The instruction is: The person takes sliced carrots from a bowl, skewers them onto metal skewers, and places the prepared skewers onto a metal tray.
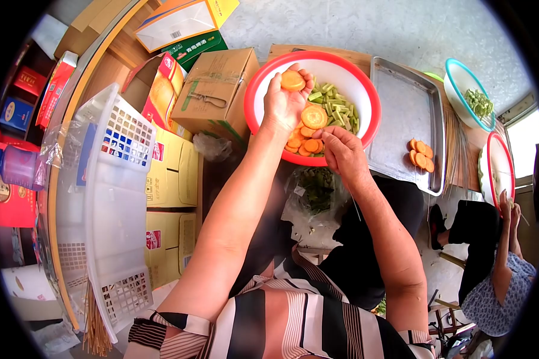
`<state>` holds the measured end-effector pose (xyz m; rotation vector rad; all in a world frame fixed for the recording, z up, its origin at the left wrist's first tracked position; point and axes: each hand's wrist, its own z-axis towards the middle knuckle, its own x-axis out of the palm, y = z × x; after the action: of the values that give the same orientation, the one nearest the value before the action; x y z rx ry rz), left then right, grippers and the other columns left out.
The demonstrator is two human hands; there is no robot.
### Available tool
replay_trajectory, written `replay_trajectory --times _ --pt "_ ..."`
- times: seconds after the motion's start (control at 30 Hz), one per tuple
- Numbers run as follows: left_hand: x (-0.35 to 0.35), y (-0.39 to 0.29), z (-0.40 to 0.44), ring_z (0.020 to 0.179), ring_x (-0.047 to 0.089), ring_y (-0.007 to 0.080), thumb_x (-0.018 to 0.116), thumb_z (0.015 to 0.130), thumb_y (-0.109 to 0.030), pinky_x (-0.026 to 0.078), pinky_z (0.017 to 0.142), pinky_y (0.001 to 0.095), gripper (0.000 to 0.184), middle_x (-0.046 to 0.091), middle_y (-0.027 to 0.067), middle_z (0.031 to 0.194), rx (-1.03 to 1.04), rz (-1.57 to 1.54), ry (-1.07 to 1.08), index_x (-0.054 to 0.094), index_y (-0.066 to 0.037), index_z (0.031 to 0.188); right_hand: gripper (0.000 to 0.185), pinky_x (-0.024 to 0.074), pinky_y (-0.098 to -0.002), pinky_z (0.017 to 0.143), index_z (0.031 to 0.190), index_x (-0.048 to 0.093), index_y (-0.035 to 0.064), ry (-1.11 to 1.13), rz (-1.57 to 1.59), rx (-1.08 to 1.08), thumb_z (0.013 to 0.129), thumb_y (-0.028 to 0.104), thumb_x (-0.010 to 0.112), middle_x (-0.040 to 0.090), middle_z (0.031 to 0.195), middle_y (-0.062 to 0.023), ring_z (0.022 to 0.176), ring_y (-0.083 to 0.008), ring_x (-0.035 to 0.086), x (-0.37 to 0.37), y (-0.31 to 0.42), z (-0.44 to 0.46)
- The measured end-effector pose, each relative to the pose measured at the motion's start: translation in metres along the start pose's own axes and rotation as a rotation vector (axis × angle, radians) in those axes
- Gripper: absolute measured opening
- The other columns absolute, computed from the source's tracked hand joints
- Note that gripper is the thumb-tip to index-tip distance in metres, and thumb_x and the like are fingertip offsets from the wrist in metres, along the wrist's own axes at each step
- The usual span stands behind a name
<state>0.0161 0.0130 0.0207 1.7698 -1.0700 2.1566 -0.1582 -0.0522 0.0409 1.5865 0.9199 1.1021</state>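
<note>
The dark round rim of the view cuts off the outer edges, and the other person (500,293) at far right shows only in part, with the head out of view and the hands (510,216) near a second red-rimmed bowl (502,158) whose contents are hard to make out; a plastic bag (315,190) of dark greens below is partly covered by the person's own right hand (344,151) and forearm; a thin pale line shows beside the right wrist, too fine to identify; the large red-rimmed bowl (344,70) holds cut green stems (336,106) and loose carrot slices (308,146); the metal tray (398,107) bears a small cluster of carrot rounds (421,157) at its near right corner, with thin sticks (455,140) just beside it; the blue-rimmed bowl (466,90) contains chopped greens (479,105); the left hand (284,99), palm up over the bowl, curls its fingers around one carrot slice (293,80); the right hand's thumb and fingers are pinched together just beside a bigger round (314,116), but what they pinch is hidden; whether that round lies loose or is held, I cannot tell
</note>
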Motion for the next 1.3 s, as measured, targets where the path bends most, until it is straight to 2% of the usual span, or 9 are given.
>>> replay_trajectory --times 0.77,0.83,0.97,1.03,1.17,1.3 --pt "0.009 0.006 -0.012 0.089 0.057 0.0252 0.029 0.097 -0.028 0.049 0.085 0.0366 0.039 0.058 0.0132 0.093 -0.088 0.019 -0.048 0.052 0.002 0.107 0.019 0.0228 -0.0196 0.039 0.089 0.058 0.0022 -0.029 0.056 -0.065 0.094 0.015 0.044 0.037 0.050 0.0057 0.040 -0.0037 0.030 0.005 -0.006 0.009" --pt "0.008 0.007 -0.013 0.095 0.056 0.0228 0.031 0.095 -0.028 0.047 0.087 0.0337 0.040 0.059 0.0118 0.099 -0.095 0.063 -0.029 0.052 0.001 0.112 0.019 0.0232 -0.0195 0.040 0.089 0.058 0.0024 -0.034 0.053 -0.052 0.094 0.015 0.044 0.038 0.050 0.0055 0.041 -0.0036 0.031 0.005 -0.005 0.011" --pt "0.009 0.011 -0.018 0.093 0.055 0.0226 0.030 0.095 -0.029 0.046 0.088 0.0337 0.041 0.058 0.0116 0.098 -0.123 0.108 0.095 0.052 0.001 0.112 0.019 0.0230 -0.0194 0.040 0.090 0.058 0.0031 -0.052 0.062 -0.068 0.094 0.015 0.044 0.038 0.052 0.0058 0.042 -0.0034 0.031 0.007 -0.005 0.014" --pt "0.012 0.011 -0.018 0.091 0.055 0.0227 0.029 0.095 -0.029 0.046 0.087 0.0341 0.041 0.057 0.0114 0.097 -0.099 0.099 -0.022 0.052 0.001 0.111 0.018 0.0229 -0.0193 0.040 0.090 0.058 0.0037 -0.043 0.060 -0.053 0.094 0.015 0.044 0.038 0.053 0.0062 0.042 -0.0033 0.031 0.006 -0.006 0.016" --pt "0.011 0.010 -0.017 0.092 0.055 0.0235 0.031 0.095 -0.031 0.046 0.087 0.0350 0.041 0.057 0.0112 0.098 -0.106 0.107 0.014 0.051 -0.001 0.113 0.019 0.0229 -0.0192 0.040 0.091 0.058 0.0038 -0.058 0.057 -0.030 0.094 0.015 0.044 0.037 0.053 0.0066 0.042 -0.0032 0.030 0.008 -0.005 0.017" --pt "0.020 0.008 -0.021 0.099 0.055 0.0256 0.035 0.096 -0.038 0.046 0.089 0.0379 0.042 0.058 0.0132 0.104 -0.102 0.095 -0.046 0.049 -0.003 0.113 0.019 0.0232 -0.0193 0.040 0.093 0.059 0.0035 -0.053 0.044 -0.023 0.094 0.016 0.045 0.037 0.053 0.0062 0.042 -0.0032 0.030 0.008 -0.004 0.018"
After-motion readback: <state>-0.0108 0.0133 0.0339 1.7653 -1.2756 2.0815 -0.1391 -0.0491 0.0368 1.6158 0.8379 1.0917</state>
